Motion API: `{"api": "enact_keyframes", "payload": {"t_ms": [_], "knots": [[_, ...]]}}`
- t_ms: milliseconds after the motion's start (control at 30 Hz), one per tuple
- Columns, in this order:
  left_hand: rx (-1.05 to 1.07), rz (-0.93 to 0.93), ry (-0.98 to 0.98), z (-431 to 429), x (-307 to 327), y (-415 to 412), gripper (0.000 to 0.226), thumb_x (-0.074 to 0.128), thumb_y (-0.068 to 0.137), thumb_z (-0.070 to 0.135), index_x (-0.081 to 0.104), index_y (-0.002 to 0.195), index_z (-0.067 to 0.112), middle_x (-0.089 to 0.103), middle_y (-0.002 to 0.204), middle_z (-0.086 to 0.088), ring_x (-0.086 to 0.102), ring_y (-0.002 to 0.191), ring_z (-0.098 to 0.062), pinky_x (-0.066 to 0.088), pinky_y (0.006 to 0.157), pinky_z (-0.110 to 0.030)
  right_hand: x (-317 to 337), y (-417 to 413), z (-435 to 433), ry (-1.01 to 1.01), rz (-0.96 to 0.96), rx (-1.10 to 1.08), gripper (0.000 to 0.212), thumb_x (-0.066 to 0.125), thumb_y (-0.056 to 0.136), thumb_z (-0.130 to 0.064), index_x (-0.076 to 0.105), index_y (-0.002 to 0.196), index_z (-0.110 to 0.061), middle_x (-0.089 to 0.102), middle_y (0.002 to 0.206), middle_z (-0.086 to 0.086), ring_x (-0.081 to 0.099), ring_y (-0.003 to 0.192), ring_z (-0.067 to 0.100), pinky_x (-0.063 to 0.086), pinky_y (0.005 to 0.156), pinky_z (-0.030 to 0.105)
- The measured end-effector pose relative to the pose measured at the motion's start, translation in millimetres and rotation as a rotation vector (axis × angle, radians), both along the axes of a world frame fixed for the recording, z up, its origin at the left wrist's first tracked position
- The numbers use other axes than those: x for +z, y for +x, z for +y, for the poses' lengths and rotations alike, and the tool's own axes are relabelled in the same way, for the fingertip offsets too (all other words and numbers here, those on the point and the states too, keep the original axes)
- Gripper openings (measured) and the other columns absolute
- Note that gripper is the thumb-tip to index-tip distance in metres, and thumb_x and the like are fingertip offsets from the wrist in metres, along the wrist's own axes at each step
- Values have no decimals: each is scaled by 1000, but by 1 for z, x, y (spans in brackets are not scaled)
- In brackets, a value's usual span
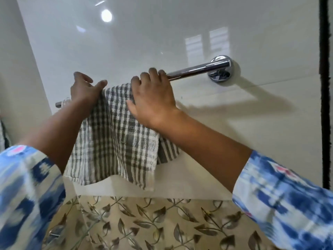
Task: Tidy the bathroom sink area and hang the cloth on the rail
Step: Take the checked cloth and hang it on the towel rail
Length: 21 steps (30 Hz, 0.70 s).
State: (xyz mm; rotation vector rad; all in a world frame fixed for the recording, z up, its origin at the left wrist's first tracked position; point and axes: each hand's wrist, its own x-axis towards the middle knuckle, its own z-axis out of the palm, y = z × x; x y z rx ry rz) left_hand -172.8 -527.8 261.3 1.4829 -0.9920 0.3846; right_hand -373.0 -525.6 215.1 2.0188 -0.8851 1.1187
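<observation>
A grey-and-white checked cloth hangs draped over a chrome rail fixed to the glossy white wall. My left hand grips the cloth's top left edge at the rail, thumb pressed against the fabric. My right hand lies flat on the cloth's top right part, fingers curled over the rail. The rail's middle is hidden under the cloth and hands. Its left end shows past my left wrist.
The rail's round wall mount sits at the right. Below the white wall runs a band of beige tiles with a leaf pattern. A dark vertical strip borders the wall on the right. Another wall meets it at the left corner.
</observation>
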Motion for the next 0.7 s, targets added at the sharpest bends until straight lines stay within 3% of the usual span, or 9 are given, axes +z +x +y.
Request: {"api": "enact_keyframes", "payload": {"t_ms": [100, 200, 267, 333, 433, 500, 600, 667, 700], "knots": [[37, -137, 44, 3, -5, -4, 42, 54, 90, 48, 58, 78, 8, 53, 72, -15, 50, 69, -25, 37, 64, -31, -3, 2, -8, 58, -6, -69, 63, 31, 93, -56, 35, 135, -8, 44, 135, 15, 37, 126, 33, 17, 114, 50], [141, -203, 55, 11, -13, -10, 53, 44, 93, 51, 57, 66, 8, 48, 63, -13, 45, 63, -25, 34, 64, -32, 8, -7, -16, 63, -30, -132, 61, 22, 94, -59, 43, 128, -12, 51, 128, 15, 44, 119, 30, 27, 106, 48], [261, -263, 49, 17, -21, -15, 55, 37, 96, 49, 59, 68, 7, 54, 62, -12, 50, 70, -30, 38, 83, -39, 16, -11, -17, 90, -42, -186, 61, 19, 95, -59, 50, 119, -13, 60, 113, 14, 52, 108, 30, 32, 99, 47], [402, -356, 58, 19, -27, -19, 57, 31, 99, 45, 62, 73, 5, 59, 68, -15, 53, 83, -37, 24, 105, -49, 25, -15, -16, 110, -59, -220, 64, 16, 96, -58, 59, 97, -11, 63, 86, 11, 56, 87, 28, 30, 100, 49], [547, -493, 68, 20, -33, -26, 46, 30, 99, 42, 61, 97, 8, 63, 106, -18, 47, 112, -37, 7, 111, -56, 40, -23, -19, 141, -75, -265, 65, 13, 98, -53, 48, 63, -9, 44, 57, 8, 50, 67, 26, 24, 106, 53], [479, -591, -4, 20, -33, -32, 36, 36, 98, 38, 58, 102, 11, 62, 109, -16, 49, 111, -35, 16, 109, -53, 46, -27, -23, 152, -95, -286, 61, 14, 99, -49, 54, 74, -10, 49, 63, 8, 56, 77, 29, 18, 109, 57], [383, -705, -64, 21, -34, -41, 32, 39, 99, 34, 61, 98, 10, 67, 102, -16, 56, 95, -34, 29, 99, -46, 43, -25, -26, 91, -132, -256, 53, 19, 100, -46, 59, 105, -12, 66, 99, 10, 53, 111, 34, 12, 111, 62], [395, -738, -86, 22, -35, -43, 34, 39, 99, 35, 62, 95, 10, 68, 98, -15, 59, 88, -34, 30, 98, -45, 36, -22, -28, 38, -133, -208, 49, 22, 101, -43, 57, 112, -11, 65, 110, 11, 49, 117, 35, 14, 110, 62], [409, -748, -92, 22, -36, -44, 35, 38, 99, 36, 62, 94, 11, 69, 97, -14, 59, 86, -33, 29, 98, -45, 33, -22, -28, 23, -135, -190, 49, 21, 101, -42, 59, 109, -12, 67, 104, 10, 52, 112, 34, 17, 109, 61]]}}
